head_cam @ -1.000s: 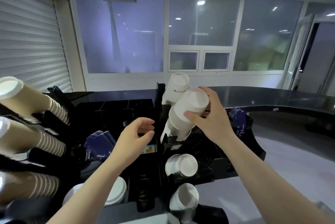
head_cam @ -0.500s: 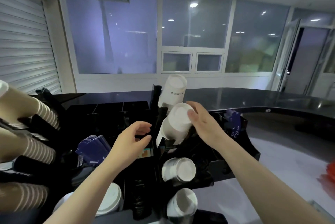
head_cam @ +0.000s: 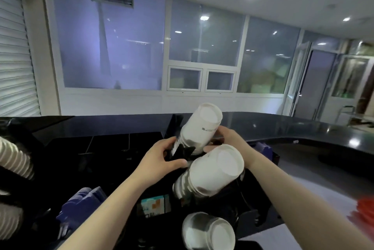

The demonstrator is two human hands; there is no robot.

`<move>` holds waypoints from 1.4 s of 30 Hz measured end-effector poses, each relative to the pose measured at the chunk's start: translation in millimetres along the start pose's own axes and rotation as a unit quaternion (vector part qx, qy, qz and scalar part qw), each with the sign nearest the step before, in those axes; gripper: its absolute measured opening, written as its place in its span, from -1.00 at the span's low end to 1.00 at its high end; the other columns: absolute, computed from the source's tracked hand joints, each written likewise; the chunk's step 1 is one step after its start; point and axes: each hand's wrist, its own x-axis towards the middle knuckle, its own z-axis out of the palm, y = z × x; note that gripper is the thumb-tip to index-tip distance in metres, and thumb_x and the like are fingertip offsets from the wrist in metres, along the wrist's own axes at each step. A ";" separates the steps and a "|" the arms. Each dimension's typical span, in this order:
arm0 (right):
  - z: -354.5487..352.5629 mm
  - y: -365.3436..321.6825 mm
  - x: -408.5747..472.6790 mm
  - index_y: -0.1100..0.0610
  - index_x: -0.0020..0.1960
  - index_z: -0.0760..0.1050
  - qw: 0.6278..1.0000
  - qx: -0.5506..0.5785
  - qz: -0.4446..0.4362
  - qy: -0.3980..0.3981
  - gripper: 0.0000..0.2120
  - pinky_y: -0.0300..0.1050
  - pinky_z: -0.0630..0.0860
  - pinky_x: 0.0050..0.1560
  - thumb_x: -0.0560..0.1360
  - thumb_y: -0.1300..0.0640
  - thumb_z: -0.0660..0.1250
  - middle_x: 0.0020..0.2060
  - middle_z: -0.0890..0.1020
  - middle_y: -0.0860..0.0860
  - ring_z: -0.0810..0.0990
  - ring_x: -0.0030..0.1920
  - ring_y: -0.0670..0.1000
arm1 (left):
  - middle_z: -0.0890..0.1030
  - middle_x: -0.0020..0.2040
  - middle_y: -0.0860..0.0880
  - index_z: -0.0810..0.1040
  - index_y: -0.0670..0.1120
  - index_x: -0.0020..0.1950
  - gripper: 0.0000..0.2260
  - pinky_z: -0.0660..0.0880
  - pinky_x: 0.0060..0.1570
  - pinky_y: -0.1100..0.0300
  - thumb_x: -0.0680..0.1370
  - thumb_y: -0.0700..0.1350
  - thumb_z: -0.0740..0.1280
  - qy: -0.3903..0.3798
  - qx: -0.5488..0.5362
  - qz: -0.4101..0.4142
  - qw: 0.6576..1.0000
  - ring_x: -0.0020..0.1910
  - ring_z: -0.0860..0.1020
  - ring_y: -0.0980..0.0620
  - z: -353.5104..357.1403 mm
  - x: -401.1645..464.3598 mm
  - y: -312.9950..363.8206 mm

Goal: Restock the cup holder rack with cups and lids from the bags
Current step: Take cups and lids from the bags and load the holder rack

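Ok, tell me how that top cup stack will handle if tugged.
The top cup stack looks like thin paper, so probably light and easily crushed. It sits tilted in the rack, so it may slide out. Nested cups could separate.

I see three cup stacks in the rack [head_cam: 253, 217], one behind another: nearest stack [head_cam: 208, 231], middle stack [head_cam: 212, 172], far stack [head_cam: 199, 128] (my hands flank that one). Ribbed cups [head_cam: 14, 160] lie far left; the worktop [head_cam: 303, 130] curves behind.
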 end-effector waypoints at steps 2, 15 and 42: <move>3.8 -2.9 6.8 0.12 0.16 0.49 0.999 -0.022 0.014 -0.025 -0.55 -0.14 0.51 0.10 0.33 0.20 0.56 0.03 0.64 -0.01 0.60 0.11 0.00 | 0.52 0.19 0.21 0.44 0.23 0.27 -0.38 0.41 0.22 0.32 0.23 0.18 0.48 -0.037 -0.026 0.001 0.999 0.19 0.47 0.34 3.2 11.9 -2.6; 9.8 14.3 21.5 0.12 -0.02 0.58 0.997 0.057 0.039 -0.038 -0.66 -0.35 0.52 -0.15 0.28 0.37 0.56 -0.17 0.70 -0.08 0.65 -0.13 -0.18 | 0.52 -0.04 0.53 0.45 0.59 -0.09 -0.45 0.38 -0.08 0.59 0.22 -0.02 0.55 -0.085 -0.042 0.027 0.995 -0.01 0.51 0.49 5.2 23.1 -3.6; -41.2 -54.6 -32.7 0.16 0.28 0.47 0.988 0.132 -0.079 -0.006 -0.47 0.12 0.45 0.29 0.34 0.18 0.52 0.18 0.61 0.05 0.55 0.24 0.05 | 0.65 0.09 0.05 0.54 -0.05 0.22 -0.49 0.51 0.13 0.16 0.37 0.21 0.38 0.062 -0.187 -0.016 0.980 0.08 0.60 0.14 5.9 16.6 90.5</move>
